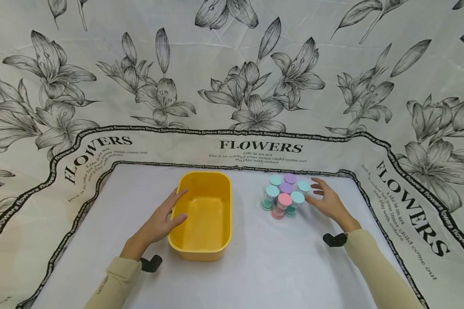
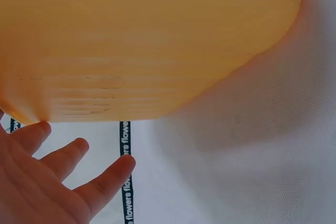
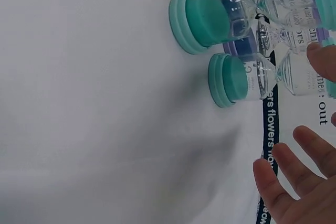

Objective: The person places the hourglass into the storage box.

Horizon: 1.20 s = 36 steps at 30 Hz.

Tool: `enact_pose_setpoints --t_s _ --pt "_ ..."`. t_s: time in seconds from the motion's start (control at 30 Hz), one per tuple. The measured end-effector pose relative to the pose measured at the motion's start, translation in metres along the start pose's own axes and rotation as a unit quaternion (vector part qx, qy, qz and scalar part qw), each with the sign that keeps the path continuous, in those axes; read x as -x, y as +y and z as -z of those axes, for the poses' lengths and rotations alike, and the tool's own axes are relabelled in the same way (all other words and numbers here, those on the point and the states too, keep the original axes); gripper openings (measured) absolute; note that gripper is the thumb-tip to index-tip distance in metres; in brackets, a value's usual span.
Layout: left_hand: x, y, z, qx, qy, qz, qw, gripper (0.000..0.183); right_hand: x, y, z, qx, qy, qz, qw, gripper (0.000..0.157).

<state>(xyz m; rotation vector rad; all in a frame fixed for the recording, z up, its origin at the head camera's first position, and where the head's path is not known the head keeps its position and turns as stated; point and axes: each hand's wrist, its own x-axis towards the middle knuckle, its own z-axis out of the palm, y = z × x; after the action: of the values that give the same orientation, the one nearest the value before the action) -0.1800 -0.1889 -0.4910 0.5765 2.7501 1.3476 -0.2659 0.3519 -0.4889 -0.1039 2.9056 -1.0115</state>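
Note:
A yellow plastic bin stands on the white table, and its inside shows bare. My left hand is at the bin's left rim, thumb and one finger over the edge. In the left wrist view, the other fingers spread fairly straight beside the bin's outer wall. Several small sand timers stand upright in a tight cluster to the right, including a pink sand timer, a purple sand timer and a teal sand timer. My right hand is beside their right side, fingers apart, holding nothing.
White tabletop lies between the bin and the timers and in front of them. A flower-printed cloth rises behind the table and along both sides, with a black lettered border. Black wrist cameras sit at both cuffs.

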Motion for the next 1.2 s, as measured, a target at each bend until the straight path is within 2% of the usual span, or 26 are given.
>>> enact_pose_setpoints --t_s 0.37,0.57,0.83,1.0,1.2 --pt "0.0 -0.001 -0.001 0.026 -0.01 0.007 0.9996 0.076 -0.008 -0.006 0.004 -0.026 -0.005 -0.003 1.0 0.067" --pt "0.001 -0.004 -0.002 0.029 -0.018 0.006 0.9994 0.076 -0.009 -0.006 0.007 -0.032 -0.027 -0.012 0.999 0.07" --pt "0.0 -0.006 -0.003 0.04 -0.02 0.0 0.999 0.076 -0.009 -0.005 0.019 -0.01 -0.032 -0.033 0.999 0.075" --pt "-0.001 -0.007 -0.002 0.061 -0.017 -0.001 0.998 0.076 -0.013 -0.008 0.032 -0.003 -0.022 -0.043 0.999 0.077" --pt "0.0 -0.007 0.0 0.056 -0.014 -0.014 0.9982 0.075 -0.011 -0.018 0.055 0.003 -0.021 -0.047 0.999 0.081"
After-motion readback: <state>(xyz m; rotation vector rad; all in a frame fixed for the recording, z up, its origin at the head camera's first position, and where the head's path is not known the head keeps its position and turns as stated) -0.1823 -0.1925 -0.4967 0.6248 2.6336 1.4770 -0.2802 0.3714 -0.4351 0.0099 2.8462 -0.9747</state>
